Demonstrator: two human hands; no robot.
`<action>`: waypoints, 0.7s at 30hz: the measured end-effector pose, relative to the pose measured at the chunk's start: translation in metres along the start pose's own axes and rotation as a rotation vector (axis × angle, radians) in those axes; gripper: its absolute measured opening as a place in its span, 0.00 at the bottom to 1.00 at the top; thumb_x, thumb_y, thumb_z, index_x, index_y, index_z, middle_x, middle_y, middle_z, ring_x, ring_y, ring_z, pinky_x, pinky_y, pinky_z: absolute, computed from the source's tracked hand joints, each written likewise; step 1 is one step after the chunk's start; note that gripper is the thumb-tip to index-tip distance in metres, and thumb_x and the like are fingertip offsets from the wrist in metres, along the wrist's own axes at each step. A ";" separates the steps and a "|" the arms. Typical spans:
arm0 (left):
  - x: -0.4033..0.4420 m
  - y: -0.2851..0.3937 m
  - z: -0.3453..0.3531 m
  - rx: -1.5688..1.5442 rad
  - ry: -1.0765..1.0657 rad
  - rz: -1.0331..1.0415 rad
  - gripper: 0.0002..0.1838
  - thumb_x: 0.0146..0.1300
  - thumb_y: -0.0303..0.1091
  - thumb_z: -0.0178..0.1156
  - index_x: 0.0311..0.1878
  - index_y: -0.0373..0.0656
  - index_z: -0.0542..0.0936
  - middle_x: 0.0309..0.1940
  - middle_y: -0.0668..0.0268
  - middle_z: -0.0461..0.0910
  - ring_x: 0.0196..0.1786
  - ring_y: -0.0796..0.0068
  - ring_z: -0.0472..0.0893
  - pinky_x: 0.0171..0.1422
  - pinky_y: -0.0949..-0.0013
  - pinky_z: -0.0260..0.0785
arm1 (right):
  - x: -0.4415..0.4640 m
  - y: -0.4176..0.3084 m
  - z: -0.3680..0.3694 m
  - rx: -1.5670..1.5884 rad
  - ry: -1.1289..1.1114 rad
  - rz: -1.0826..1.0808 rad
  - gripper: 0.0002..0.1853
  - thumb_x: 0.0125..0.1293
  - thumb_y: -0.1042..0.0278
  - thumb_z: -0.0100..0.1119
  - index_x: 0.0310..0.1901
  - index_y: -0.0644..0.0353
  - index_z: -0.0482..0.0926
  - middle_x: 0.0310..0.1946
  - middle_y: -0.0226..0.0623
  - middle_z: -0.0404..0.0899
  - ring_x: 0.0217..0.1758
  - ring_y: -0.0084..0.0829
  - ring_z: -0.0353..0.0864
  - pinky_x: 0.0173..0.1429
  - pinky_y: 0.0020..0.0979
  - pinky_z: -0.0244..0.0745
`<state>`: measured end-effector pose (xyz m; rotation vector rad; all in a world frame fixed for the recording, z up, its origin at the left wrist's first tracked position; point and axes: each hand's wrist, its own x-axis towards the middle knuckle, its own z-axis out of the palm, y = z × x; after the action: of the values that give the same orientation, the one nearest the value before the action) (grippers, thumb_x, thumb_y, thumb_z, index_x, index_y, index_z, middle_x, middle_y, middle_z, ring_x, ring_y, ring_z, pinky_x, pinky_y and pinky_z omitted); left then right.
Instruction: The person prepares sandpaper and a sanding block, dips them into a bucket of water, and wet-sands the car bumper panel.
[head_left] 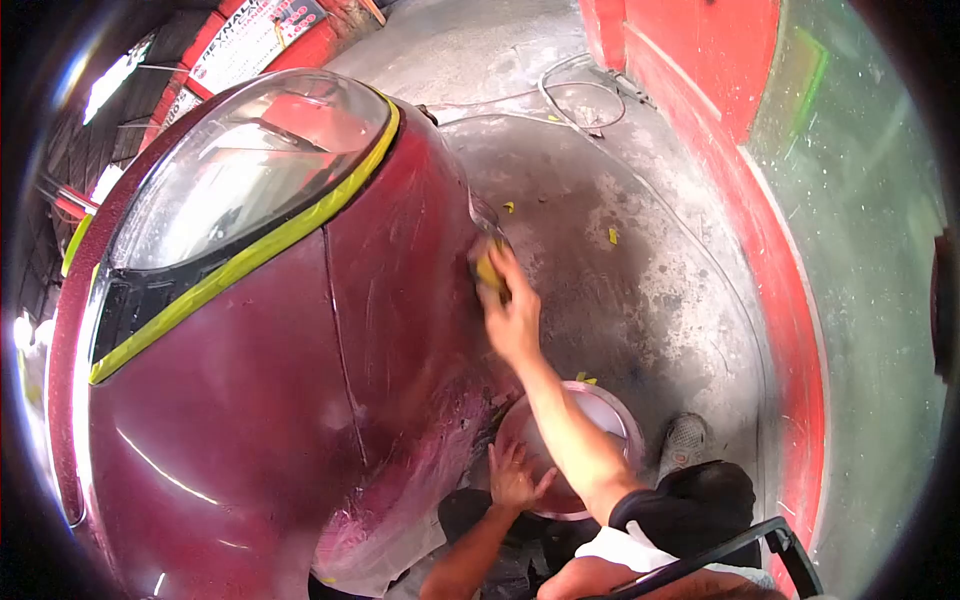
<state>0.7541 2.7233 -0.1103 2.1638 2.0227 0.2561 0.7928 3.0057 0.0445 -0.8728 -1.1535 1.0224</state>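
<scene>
A dark red car body (400, 290) with a matte, streaked surface fills the left side. My right hand (513, 315) reaches out to the car's edge, fingers closed around a small yellow sponge-like block (488, 270). The block is against or very close to the red panel, and motion blurs it slightly. Below, my left hand (515, 478) has its fingers spread, with nothing visible in them. It is over or beside a round pinkish bucket (628, 420); I cannot tell whether it touches the rim. My right forearm hides part of the bucket.
Yellow-green tape (300, 228) borders the car window (260, 170). A hose (640, 175) runs along the stained concrete floor (590, 290), where scraps of yellow tape lie. At right stands a red and green wall (790, 330). My shoe (684, 440) is beside the bucket.
</scene>
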 end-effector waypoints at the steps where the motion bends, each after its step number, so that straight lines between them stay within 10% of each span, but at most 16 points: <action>1: 0.006 0.002 -0.002 -0.003 0.001 0.006 0.29 0.61 0.62 0.59 0.45 0.44 0.88 0.59 0.52 0.78 0.72 0.54 0.67 0.78 0.28 0.38 | 0.019 0.003 -0.001 0.043 -0.001 -0.017 0.25 0.64 0.82 0.61 0.64 0.62 0.75 0.70 0.54 0.69 0.74 0.44 0.68 0.76 0.40 0.63; 15: 0.000 0.002 0.001 0.037 0.001 0.022 0.25 0.59 0.59 0.63 0.42 0.45 0.89 0.59 0.55 0.79 0.71 0.53 0.69 0.77 0.28 0.42 | -0.014 -0.005 -0.008 0.013 0.010 0.053 0.25 0.64 0.79 0.63 0.64 0.59 0.76 0.67 0.52 0.72 0.73 0.43 0.70 0.75 0.38 0.64; 21: -0.009 -0.010 0.014 0.001 -0.101 -0.027 0.33 0.56 0.62 0.64 0.58 0.49 0.83 0.66 0.55 0.73 0.74 0.54 0.65 0.76 0.23 0.37 | 0.036 0.006 0.002 0.103 0.008 0.085 0.25 0.67 0.76 0.61 0.66 0.55 0.75 0.72 0.50 0.66 0.77 0.47 0.63 0.78 0.41 0.58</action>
<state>0.7473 2.7149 -0.1261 2.1031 1.9958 0.1389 0.7933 3.0422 0.0497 -0.8489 -1.0546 1.1365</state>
